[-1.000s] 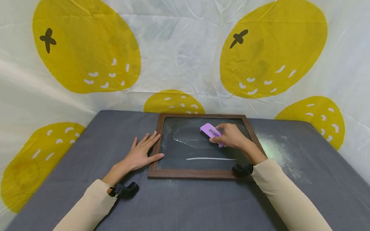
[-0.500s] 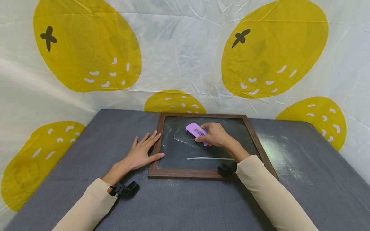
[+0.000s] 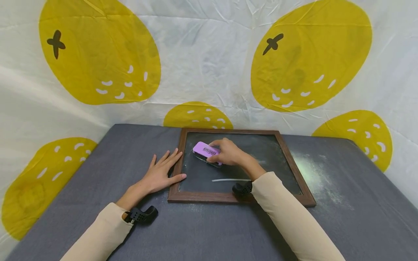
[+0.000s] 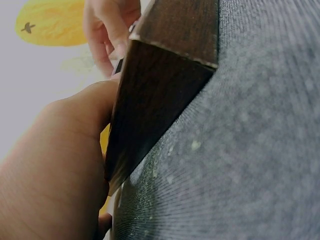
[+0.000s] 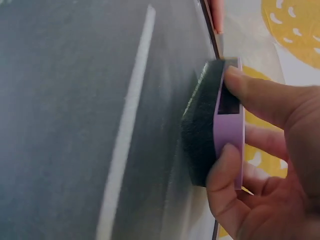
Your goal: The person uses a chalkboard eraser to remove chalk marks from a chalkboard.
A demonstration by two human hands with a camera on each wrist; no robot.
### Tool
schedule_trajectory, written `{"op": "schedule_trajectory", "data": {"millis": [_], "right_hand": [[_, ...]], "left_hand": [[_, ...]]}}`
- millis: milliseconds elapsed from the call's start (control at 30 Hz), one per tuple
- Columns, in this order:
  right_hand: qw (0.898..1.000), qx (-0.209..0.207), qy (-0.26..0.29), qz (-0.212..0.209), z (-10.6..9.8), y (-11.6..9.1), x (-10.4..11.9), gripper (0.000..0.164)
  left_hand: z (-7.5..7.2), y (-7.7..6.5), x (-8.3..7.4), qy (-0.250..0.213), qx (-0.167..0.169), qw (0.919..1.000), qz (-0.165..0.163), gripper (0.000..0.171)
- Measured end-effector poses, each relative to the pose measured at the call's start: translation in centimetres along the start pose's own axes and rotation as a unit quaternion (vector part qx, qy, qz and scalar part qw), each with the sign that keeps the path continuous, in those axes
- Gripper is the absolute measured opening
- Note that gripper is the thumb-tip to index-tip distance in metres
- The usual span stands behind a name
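The right hand (image 3: 228,153) is gripping a purple eraser (image 3: 203,148); the spread left hand (image 3: 158,175) is touching the chalkboard (image 3: 199,186).

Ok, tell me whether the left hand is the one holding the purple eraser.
No, the right hand grips the purple eraser, while the left hand touches the brown frame.

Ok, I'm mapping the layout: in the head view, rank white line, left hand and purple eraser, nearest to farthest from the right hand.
1. Purple eraser: gripped in the right hand.
2. White line: on the board, below that hand in view.
3. Left hand: touching the left frame.
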State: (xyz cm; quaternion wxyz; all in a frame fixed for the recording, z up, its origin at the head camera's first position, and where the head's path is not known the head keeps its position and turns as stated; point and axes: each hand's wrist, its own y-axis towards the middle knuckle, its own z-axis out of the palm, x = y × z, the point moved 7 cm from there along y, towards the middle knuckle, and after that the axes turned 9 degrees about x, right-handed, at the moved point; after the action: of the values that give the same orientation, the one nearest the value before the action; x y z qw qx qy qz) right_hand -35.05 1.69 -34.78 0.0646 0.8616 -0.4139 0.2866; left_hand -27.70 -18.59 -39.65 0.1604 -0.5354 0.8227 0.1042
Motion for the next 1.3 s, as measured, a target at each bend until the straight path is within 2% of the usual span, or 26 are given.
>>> {"op": "schedule_trajectory", "data": {"millis": [100,333,633,867,1167,1300], "right_hand": [[0.999,0.023,-0.028,-0.009,0.1,-0.2,0.3,0.055],[0.997,0.067,-0.04,-0.022,0.2,-1.0,0.6,0.054],[0.995,0.084,-0.047,-0.02,0.3,-2.9,0.0,0.053],[0.996,0.056,-0.069,-0.001,-0.7,-5.3,-1.6,0.056],[0.997,-0.016,-0.07,0.025,-2.7,-9.8,-5.9,0.057],[0.996,-0.047,-0.068,0.021,-3.3,-12.0,-7.4,0.057]], "left_hand": [[0.1,0.1,-0.2,-0.001,0.001,1.0,0.002,0.085],[0.3,0.0,-0.2,-0.002,-0.003,1.0,0.002,0.084],[0.4,-0.3,-0.2,-0.005,-0.009,0.9999,0.011,0.084],[0.2,-0.4,-0.3,-0.002,-0.008,0.9999,0.011,0.085],[0.2,-0.4,-0.3,-0.003,-0.005,0.9999,0.011,0.084],[0.1,-0.4,-0.3,-0.003,-0.007,0.9999,0.012,0.084]]}}
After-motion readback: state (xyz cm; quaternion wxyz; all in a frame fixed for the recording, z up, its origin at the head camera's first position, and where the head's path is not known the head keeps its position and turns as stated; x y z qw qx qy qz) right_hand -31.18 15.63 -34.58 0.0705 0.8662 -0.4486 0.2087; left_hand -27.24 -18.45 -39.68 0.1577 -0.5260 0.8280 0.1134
